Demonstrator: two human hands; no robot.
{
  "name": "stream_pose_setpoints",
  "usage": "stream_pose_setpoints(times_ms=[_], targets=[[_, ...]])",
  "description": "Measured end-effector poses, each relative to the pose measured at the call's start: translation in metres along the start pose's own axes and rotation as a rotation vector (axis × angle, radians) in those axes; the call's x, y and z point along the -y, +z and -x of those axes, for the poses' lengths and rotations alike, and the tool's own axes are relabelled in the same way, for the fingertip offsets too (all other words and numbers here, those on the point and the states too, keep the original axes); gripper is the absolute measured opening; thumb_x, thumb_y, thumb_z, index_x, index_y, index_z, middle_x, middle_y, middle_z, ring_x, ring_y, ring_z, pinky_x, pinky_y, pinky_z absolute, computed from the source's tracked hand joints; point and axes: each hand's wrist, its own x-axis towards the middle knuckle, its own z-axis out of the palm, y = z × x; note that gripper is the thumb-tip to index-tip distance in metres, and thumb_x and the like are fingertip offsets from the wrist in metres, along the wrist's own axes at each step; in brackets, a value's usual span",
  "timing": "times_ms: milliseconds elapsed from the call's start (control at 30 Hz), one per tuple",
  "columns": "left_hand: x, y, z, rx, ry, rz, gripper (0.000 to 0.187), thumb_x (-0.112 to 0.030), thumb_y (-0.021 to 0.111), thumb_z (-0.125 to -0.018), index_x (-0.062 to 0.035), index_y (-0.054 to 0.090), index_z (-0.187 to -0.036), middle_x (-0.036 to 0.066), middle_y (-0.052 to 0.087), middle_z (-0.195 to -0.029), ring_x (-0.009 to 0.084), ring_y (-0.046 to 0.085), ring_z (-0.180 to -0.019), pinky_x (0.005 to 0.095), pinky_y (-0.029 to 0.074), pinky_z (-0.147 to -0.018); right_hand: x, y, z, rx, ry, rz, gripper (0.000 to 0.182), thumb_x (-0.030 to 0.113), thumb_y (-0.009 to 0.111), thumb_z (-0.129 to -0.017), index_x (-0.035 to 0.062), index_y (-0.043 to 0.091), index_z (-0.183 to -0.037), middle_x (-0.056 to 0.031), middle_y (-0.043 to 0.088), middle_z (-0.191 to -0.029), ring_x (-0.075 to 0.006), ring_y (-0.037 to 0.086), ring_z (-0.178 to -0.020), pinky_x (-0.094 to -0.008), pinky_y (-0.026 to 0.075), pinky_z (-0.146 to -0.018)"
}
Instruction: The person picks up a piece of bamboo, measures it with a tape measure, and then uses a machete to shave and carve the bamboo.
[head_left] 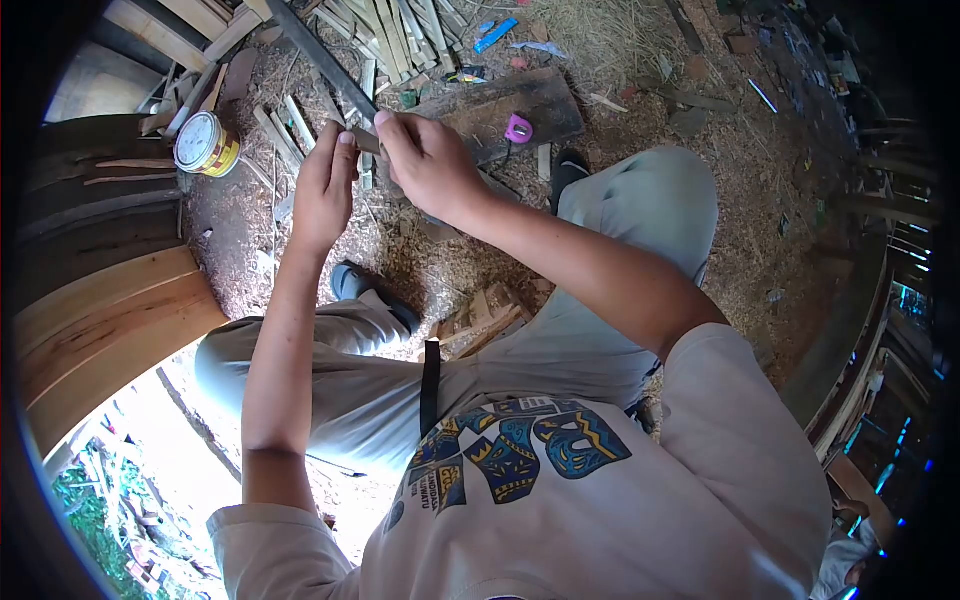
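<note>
A short, flat brownish piece (367, 142) spans the gap between my two hands, at the lower end of a long dark bar (325, 62). My left hand (326, 183) pinches the piece's left end between thumb and fingers. On its right end, my right hand (430, 164) is closed, thumb pointing up beside the bar's tip. Whether the piece touches the bar is unclear. Behind my right hand a dark wooden board (540, 105) lies on the ground, with a pink tape measure (518, 129) on it.
A white and yellow bucket (207, 146) stands at the left. Wood strips (385, 35) and a blue object (496, 35) lie at the top. Wood offcuts (485, 318) lie between my legs. Part of another person (845, 560) shows at the lower right.
</note>
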Motion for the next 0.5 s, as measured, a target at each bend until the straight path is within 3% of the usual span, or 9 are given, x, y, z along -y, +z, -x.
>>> stream_pose_setpoints(times_ms=[67,167,333,500], targets=[[-0.002,0.001,0.002,0.015,0.009,-0.018,0.028,-0.027,0.044,-0.113,-0.0002,0.053,-0.109,0.007,0.054,-0.075,0.0151,0.051,-0.069,0.0332,0.044,-0.064,0.000,-0.002,0.000,-0.036,-0.055,0.001,0.056,0.047,0.049,-0.105,-0.0003,0.070,-0.084,-0.0180,0.066,-0.066,-0.0359,0.069,-0.066,-0.0452,0.051,-0.064],[-0.001,0.002,0.003,-0.031,0.030,-0.008,0.029,-0.027,0.045,-0.113,0.0001,0.053,-0.108,0.006,0.054,-0.076,0.0149,0.051,-0.069,0.0329,0.044,-0.064,-0.004,0.000,0.002,0.060,0.048,0.164,0.054,0.045,0.050,-0.105,-0.0011,0.069,-0.085,-0.0201,0.068,-0.072,-0.0368,0.070,-0.071,-0.0450,0.052,-0.066],[0.010,-0.003,-0.004,0.005,0.014,0.016,0.029,-0.027,0.047,-0.113,-0.0009,0.056,-0.117,0.005,0.053,-0.075,0.0148,0.052,-0.069,0.0321,0.045,-0.064,0.005,-0.004,0.005,-0.010,0.005,-0.001,0.054,0.043,0.050,-0.106,-0.0024,0.068,-0.084,-0.0205,0.067,-0.069,-0.0373,0.069,-0.068,-0.0483,0.051,-0.066],[0.001,-0.005,0.004,-0.012,-0.017,0.012,0.028,-0.028,0.049,-0.112,-0.0014,0.057,-0.118,0.004,0.053,-0.076,0.0135,0.051,-0.069,0.0313,0.044,-0.064,-0.007,0.000,0.006,0.060,0.047,0.129,0.053,0.043,0.049,-0.106,-0.0023,0.068,-0.086,-0.0219,0.066,-0.069,-0.0401,0.069,-0.069,-0.0493,0.051,-0.066]])
